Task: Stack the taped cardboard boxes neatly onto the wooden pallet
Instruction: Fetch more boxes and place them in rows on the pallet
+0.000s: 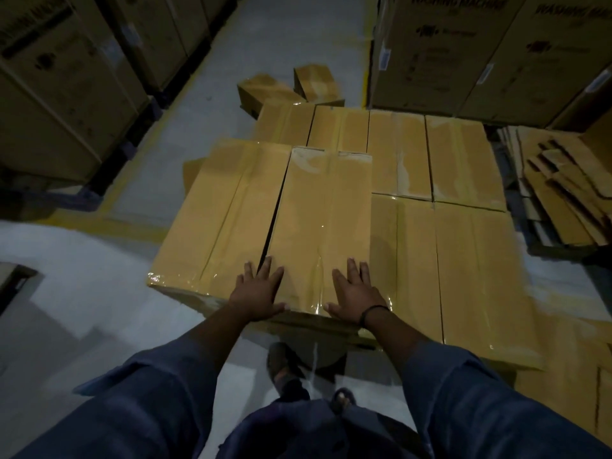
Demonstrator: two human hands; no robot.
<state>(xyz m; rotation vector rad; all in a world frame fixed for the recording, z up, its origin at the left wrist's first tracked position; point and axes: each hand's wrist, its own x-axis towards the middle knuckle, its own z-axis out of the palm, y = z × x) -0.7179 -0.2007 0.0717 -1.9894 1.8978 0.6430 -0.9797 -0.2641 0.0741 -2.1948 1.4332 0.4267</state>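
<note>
A long taped cardboard box [323, 220] lies on top of the stack, right in front of me. My left hand [260, 291] presses flat on its near left corner, fingers spread. Flat on its near right corner lies my right hand [356, 293], a black band at the wrist. A second upper box [222, 217] lies beside it on the left, a narrow gap between them. Several lower taped boxes [463, 256] fill the layer to the right and behind. The wooden pallet is hidden under the boxes.
Two loose taped boxes [284, 87] lie on the floor beyond the stack. Tall washing-machine cartons [463, 51] stand at the back right, and others [66, 77] line the left. Flattened cardboard [559, 187] is piled at right. My sandalled feet [298, 376] stand close to the stack.
</note>
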